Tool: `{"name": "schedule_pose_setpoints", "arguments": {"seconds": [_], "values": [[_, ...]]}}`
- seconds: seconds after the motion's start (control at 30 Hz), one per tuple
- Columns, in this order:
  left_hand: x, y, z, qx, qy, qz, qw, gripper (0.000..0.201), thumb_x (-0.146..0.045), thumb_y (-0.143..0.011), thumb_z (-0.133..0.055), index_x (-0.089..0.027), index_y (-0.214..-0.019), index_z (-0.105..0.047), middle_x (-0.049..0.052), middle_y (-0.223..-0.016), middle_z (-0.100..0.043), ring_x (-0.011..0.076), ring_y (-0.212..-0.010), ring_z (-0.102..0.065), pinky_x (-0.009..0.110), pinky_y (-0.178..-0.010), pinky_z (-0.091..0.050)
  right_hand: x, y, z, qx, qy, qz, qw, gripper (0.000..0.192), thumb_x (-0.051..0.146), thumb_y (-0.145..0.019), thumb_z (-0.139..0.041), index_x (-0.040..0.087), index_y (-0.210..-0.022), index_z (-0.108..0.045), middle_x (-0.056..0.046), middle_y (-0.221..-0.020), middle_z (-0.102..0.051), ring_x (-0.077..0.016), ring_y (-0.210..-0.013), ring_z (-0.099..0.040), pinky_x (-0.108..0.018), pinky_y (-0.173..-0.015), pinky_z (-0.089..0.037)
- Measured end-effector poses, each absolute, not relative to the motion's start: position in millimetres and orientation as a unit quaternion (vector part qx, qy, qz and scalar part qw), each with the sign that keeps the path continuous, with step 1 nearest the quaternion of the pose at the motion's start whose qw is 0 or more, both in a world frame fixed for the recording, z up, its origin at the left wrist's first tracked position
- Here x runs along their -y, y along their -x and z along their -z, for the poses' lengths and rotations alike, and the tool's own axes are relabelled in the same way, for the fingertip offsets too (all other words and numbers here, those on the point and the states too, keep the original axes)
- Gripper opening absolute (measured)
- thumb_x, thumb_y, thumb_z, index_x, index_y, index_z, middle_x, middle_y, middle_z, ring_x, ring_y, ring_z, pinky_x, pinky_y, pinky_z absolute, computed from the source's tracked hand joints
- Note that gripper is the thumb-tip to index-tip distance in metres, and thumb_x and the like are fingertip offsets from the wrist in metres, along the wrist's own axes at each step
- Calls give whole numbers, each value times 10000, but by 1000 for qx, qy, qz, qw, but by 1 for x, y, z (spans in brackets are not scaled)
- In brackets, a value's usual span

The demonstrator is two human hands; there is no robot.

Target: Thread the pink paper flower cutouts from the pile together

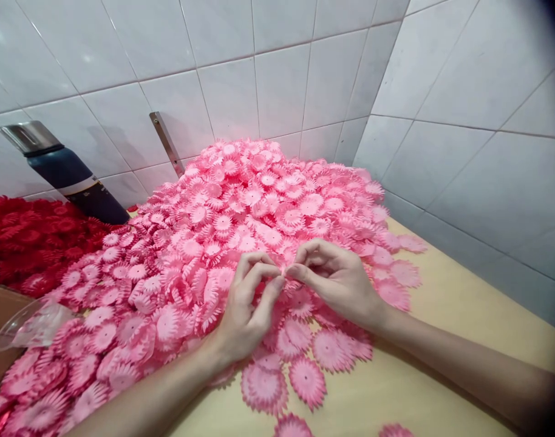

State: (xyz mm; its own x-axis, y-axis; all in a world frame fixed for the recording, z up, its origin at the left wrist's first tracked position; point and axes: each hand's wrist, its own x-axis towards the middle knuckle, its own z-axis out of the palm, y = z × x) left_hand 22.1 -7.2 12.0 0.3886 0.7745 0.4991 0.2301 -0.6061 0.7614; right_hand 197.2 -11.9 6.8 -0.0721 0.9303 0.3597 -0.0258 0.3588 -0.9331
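Note:
My left hand point(250, 303) and my right hand point(334, 276) meet in front of a large heap of pink fabric flower petals point(254, 200). Thumb and forefinger are pinched together on each hand, and the tips of the two pinches almost touch. Whatever lies between them is too small to make out against the pink behind. The petals are round with jagged edges, and many have a small dark hole in the middle. Below my hands, loose petals such as this one point(307, 381) lie flat on the pale yellow table point(350, 400).
At the left, a dark blue bottle point(79, 179) with a steel cap stands beside a red petal pile point(36, 243). A see-through plastic cup point(31, 328) lies near a cardboard box point(2, 303). A metal strip point(166, 142) leans against the white tiled wall point(227, 97).

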Motion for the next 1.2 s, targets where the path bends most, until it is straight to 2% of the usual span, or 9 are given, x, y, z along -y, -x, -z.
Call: {"name": "schedule_pose_setpoints", "arguments": {"seconds": [0.2, 0.4, 0.53, 0.6, 0.7, 0.8, 0.9, 1.07, 1.2], "values": [[8, -22, -8, -317, -771, -500, 234, 112, -126, -936, -502, -232, -917, -532, 37, -974, -456, 167, -931, -497, 319, -795, -464, 12, -191, -13, 548, 398, -442, 589, 243, 327, -748, -787, 208, -803, -583, 35, -612, -630, -108, -541, -610, -212, -506, -512], [8, -19, -6, -234, -806, -504, 204, 237, -35, -911, -467, -255, -987, -513, 28, -971, -435, 149, -888, -513, 300, -752, -488, 11, -189, -14, 525, 419, -436, 599, 260, 328, -755, -781, 198, -802, -560, 70, -527, -532, -57, -433, -395, -182, -392, -300], [12, -18, -6, -185, -820, -497, 216, 199, -80, -942, -413, -262, -982, -484, 36, -968, -446, 162, -872, -531, 318, -728, -501, 1, -202, -12, 470, 477, -387, 634, 275, 394, -778, -751, 205, -822, -557, 79, -519, -472, -54, -428, -319, -187, -377, -242], [13, -19, -6, -207, -809, -497, 238, 144, -115, -953, -426, -249, -960, -479, 38, -959, -461, 161, -858, -527, 315, -721, -493, 0, -207, -12, 456, 489, -363, 649, 260, 401, -778, -751, 207, -822, -583, 63, -555, -504, -57, -443, -350, -188, -383, -281], [7, -22, -6, -305, -736, -525, 299, 112, -185, -974, -437, -221, -886, -496, 30, -916, -466, 146, -828, -512, 295, -720, -475, 2, -206, -12, 483, 468, -361, 646, 180, 350, -779, -758, 210, -841, -664, 5, -713, -627, -92, -591, -545, -201, -506, -459], [0, -25, -5, -394, -648, -557, 340, 48, -227, -967, -479, -229, -1008, -503, 35, -987, -504, 145, -896, -526, 284, -787, -474, 7, -202, -11, 525, 447, -388, 611, 232, 279, -720, -809, 205, -914, -705, -29, -842, -686, -143, -760, -649, -251, -689, -562], [-3, -25, -4, -424, -606, -575, 349, 150, -222, -926, -559, -230, -1063, -498, 33, -1049, -517, 143, -958, -534, 264, -822, -476, 9, -200, -10, 552, 438, -398, 587, 290, 223, -699, -820, 206, -955, -683, -30, -900, -692, -153, -824, -664, -260, -744, -573], [0, -22, -7, -391, -674, -526, 340, 30, -231, -919, -574, -216, -942, -560, 20, -974, -523, 138, -905, -531, 264, -783, -455, 12, -199, -9, 583, 411, -416, 563, 262, 201, -758, -772, 230, -936, -582, 42, -710, -599, -96, -651, -595, -192, -585, -507], [1, -21, -11, -346, -748, -453, 339, 85, -261, -921, -574, -192, -876, -594, 33, -914, -567, 156, -867, -542, 297, -776, -436, 14, -197, -10, 611, 391, -414, 550, 257, 183, -787, -734, 237, -920, -521, 59, -696, -535, -77, -601, -525, -186, -540, -443]]}}
